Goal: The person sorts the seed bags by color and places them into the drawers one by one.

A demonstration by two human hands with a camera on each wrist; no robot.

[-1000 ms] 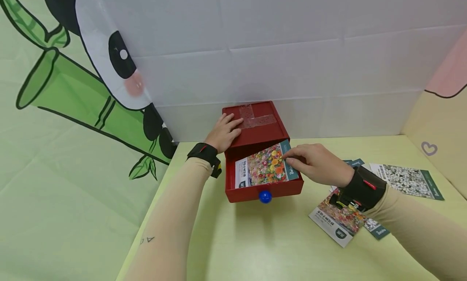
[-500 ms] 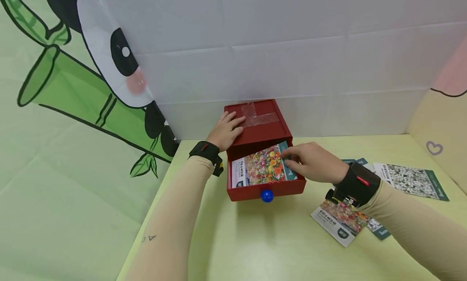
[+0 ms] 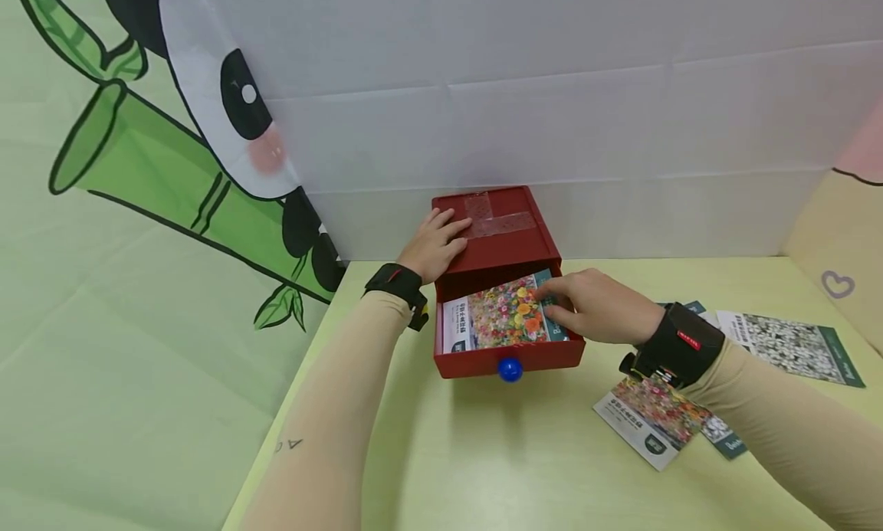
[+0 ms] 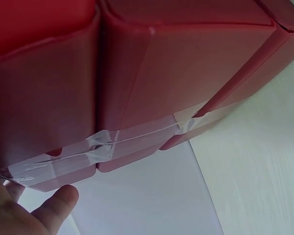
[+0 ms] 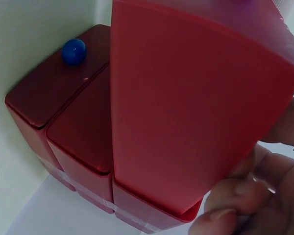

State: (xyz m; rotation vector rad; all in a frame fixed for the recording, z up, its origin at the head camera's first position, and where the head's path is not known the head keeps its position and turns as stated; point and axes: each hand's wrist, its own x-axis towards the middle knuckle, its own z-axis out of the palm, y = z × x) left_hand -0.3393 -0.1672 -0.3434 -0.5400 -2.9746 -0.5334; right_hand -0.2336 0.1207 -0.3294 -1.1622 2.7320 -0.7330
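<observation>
A red drawer box (image 3: 503, 244) stands against the wall, its top drawer (image 3: 476, 364) pulled out by a blue knob (image 3: 510, 369). A colourful flower seed packet (image 3: 500, 316) lies slanted in that drawer, its right end raised toward the back corner. My right hand (image 3: 600, 305) pinches the packet at its green right end with curled fingers. My left hand (image 3: 433, 246) rests with spread fingers on the box top. In the right wrist view, the drawer's side (image 5: 201, 107) hides the packet from the curled fingers (image 5: 235, 196). My left thumb (image 4: 59, 205) shows beside the taped box side.
Right of the box, a similar flower packet (image 3: 641, 431) lies on the pale yellow table (image 3: 476, 470), overlapping others partly under my right forearm. A white-flower packet (image 3: 793, 347) lies farther right. Clear tape (image 3: 500, 223) crosses the box top. A patterned cloth (image 3: 552, 125) hangs behind.
The packet's right end has sunk a little lower into the drawer, with my right hand staying at it. My left hand stays on the box top. The whole view has shifted slightly.
</observation>
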